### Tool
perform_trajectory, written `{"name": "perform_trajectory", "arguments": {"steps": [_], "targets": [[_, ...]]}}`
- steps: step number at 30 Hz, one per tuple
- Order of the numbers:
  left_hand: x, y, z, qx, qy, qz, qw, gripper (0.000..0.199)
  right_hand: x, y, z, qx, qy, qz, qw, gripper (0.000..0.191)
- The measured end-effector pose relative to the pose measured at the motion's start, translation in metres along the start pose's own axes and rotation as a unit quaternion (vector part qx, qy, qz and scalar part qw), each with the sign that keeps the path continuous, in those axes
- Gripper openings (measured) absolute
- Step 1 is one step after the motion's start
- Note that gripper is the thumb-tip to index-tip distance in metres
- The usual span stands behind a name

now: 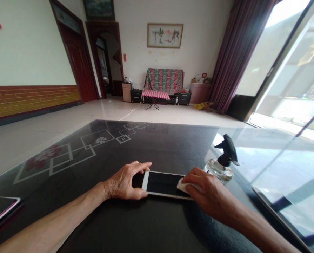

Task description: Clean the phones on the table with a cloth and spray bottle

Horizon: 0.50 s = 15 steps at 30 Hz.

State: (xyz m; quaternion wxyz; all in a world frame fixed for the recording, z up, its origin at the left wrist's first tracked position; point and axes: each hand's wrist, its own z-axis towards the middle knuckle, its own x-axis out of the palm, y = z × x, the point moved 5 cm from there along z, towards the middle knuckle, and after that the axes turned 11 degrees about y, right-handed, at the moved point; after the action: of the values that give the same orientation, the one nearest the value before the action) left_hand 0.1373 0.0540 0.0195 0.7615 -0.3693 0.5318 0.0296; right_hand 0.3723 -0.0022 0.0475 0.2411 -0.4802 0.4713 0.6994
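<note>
A white-edged phone (162,183) with a dark screen lies sideways on the glossy black table (106,225). My left hand (126,181) grips its left end, thumb at the near edge and fingers at the far edge. Pressed onto the right part of the screen is a white cloth (183,185), held in the closed fingers of my right hand (205,189), which hides most of it. Just behind my right hand stands a clear spray bottle (220,170) with a black trigger head.
At the left edge lies a device with a white and pink rim (4,211). Another flat, dark-edged item (278,218) is on the right. Beyond the table are a pink striped small table (155,93), low cabinets and a purple curtain.
</note>
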Motion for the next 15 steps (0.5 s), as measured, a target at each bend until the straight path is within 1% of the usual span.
{"name": "perform_trajectory", "arguments": {"steps": [6,9,12,15], "targets": [[0.0,-0.002,0.0,0.004,-0.002,0.012,1.0,0.083,0.011,0.007,-0.001,-0.026,0.003,0.004,1.0,0.024],[0.002,-0.002,0.0,0.009,-0.007,0.025,1.0,0.087,0.018,0.011,0.001,-0.022,-0.015,-0.014,1.0,0.024],[0.003,-0.002,0.002,-0.009,-0.006,0.011,1.0,0.089,0.021,0.013,0.004,-0.025,-0.029,-0.02,0.999,0.024],[0.003,-0.007,0.0,-0.034,0.012,0.002,0.999,0.09,0.019,0.016,0.002,-0.028,-0.024,-0.013,0.999,0.025]]}}
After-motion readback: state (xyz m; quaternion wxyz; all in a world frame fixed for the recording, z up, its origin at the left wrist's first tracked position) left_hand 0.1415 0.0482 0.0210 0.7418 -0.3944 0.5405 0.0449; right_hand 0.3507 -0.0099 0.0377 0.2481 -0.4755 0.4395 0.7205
